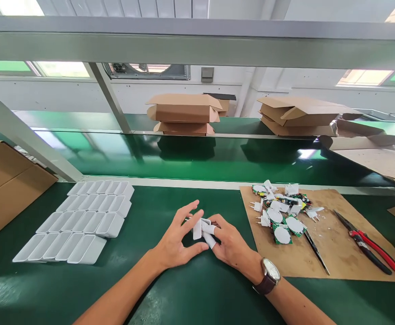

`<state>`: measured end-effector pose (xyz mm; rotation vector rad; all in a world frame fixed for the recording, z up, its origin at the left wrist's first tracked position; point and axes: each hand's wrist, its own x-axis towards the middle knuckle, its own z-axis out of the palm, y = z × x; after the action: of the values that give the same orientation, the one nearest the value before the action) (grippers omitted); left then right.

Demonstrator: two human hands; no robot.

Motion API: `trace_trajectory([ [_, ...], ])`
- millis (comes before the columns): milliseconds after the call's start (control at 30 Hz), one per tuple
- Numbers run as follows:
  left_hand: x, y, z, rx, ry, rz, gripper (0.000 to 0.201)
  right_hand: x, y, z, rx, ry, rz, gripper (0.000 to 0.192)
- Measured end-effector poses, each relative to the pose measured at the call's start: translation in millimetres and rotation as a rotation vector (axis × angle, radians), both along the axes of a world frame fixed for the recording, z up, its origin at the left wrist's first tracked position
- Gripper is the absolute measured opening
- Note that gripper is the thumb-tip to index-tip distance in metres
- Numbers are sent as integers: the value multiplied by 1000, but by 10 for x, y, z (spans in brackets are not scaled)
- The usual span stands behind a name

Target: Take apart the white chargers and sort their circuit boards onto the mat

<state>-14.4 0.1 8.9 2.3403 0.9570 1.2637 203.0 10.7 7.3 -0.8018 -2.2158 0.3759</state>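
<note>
Centre of the frame, lower half: two bare hands meet over a green work surface (183, 289); between them is one small white plastic part (197, 229), standing roughly upright, well clear of the other items. The left hand (178, 239) is partly open, its upper fingers spread and raised, its thumb and lower fingers curled toward the part and touching its left side. The right hand (227, 243) is loosely curled, gripping the part from the right; at least two of its fingertips wear white finger cots (210, 240); one wristwatch (270, 274) with a dark strap sits on that wrist.

Left of the frame: four rows of white plastic shells (82, 221), each row about five or six pieces, set side by side; the exact count cannot be told. Far left: one brown carton (4, 185).

Right of the frame: one brown board (322, 253) lying on the surface; on its upper left part, a heap of white plug pieces and green circuit boards (281, 212), too jumbled to count; near its right edge, one pair of red-handled pliers (369, 248); beside the heap, one thin dark tool (316, 253).

Upper centre and upper right, behind the conveyor belt (200, 155): two stacks of flattened cardboard boxes (183, 113).
</note>
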Motion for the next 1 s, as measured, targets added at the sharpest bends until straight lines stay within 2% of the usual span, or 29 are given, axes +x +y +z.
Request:
trace_trajectory([
  [67,38,-2,9,33,-9,59,57,-17,-9,-27,-5,-19,-33,33],
  [167,60,-1,21,-19,-65,152,41,-59,-15,-38,-17,18,-91,45],
  [267,50,3,42,-73,-82,181,34,-84,-16,-16,0,-22,-75,36],
  [367,42,4,64,-102,-90,182,33,-82,-16,-6,-3,-70,-61,24],
  [633,23,25,19,-136,-91,148,37,-89,-20,-39,7,-21,-41,20],
  [733,12,39,-44,-203,-141,149,47,-109,4,-50,-34,79,-30,20],
  [800,9,40,-81,-222,-156,156,68,-125,26,-60,-195,238,-36,22],
  [867,18,29,-99,-186,-116,146,91,-143,44,-56,-515,470,-25,26],
  [900,29,19,-100,-142,-87,137,95,-152,49,-46,-705,586,-1,29],
  [967,61,-1,-87,-20,-39,124,88,-169,47,-7,-1036,764,75,34],
  [1000,79,-10,-75,47,-29,119,82,-177,41,19,-1147,814,117,36],
])
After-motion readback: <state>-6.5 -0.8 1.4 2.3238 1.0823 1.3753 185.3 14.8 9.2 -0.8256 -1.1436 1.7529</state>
